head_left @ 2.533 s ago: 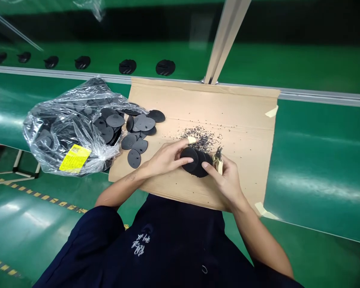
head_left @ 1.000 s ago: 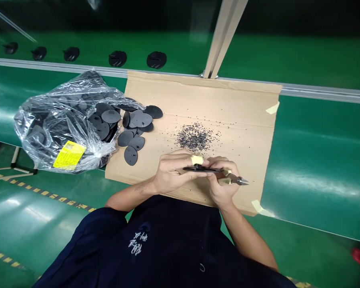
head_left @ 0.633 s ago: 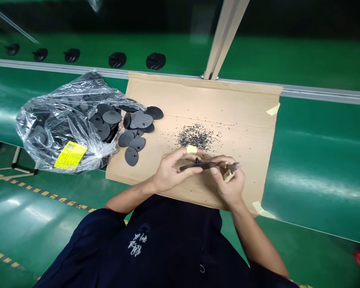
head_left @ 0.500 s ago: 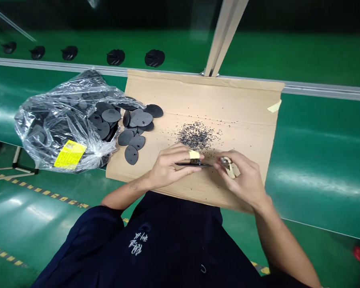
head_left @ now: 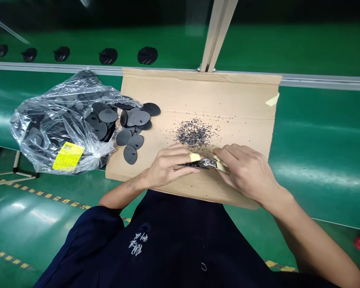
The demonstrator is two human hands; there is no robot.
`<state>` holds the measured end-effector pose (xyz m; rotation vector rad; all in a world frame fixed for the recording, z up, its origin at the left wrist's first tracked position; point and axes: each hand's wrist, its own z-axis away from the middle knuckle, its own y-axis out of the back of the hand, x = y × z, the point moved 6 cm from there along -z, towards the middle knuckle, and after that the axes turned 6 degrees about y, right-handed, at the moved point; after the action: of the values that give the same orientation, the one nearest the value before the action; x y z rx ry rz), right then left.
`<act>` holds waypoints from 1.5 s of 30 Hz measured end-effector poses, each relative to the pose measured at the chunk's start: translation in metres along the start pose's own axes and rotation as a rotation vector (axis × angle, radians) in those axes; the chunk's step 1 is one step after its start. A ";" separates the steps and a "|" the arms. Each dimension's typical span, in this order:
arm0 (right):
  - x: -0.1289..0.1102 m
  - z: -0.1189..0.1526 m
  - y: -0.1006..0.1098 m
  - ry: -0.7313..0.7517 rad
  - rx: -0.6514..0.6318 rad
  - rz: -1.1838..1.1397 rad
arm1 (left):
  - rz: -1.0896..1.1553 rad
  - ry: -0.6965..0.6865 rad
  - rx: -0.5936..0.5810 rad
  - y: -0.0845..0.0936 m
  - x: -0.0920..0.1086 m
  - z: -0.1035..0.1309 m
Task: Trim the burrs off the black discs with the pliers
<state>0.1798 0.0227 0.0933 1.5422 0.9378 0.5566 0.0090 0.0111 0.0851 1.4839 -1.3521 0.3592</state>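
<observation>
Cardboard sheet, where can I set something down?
On the cardboard sheet, the far strip beyond the black bits and the stretch between them and the tape at right are bare but for strays. Crowded: the left, with black discs and plastic bag; the middle, with bits, left hand and right hand.

Over the near edge of the cardboard sheet, I pinch a black disc in my left hand and hold pliers at it with my right hand, black scraps lying beyond.
</observation>
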 end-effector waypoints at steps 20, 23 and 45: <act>-0.011 -0.004 -0.013 0.060 -0.161 0.179 | -0.084 -0.124 0.047 0.000 0.003 0.011; -0.006 -0.001 -0.017 0.011 -0.175 0.008 | -0.031 -0.101 0.054 -0.002 0.002 0.012; -0.022 0.005 0.008 0.099 0.158 -0.262 | -0.298 -0.009 -0.090 -0.013 -0.013 0.013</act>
<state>0.1737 0.0018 0.1030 1.5102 1.2630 0.3809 0.0112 0.0055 0.0633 1.5845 -1.1176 0.0994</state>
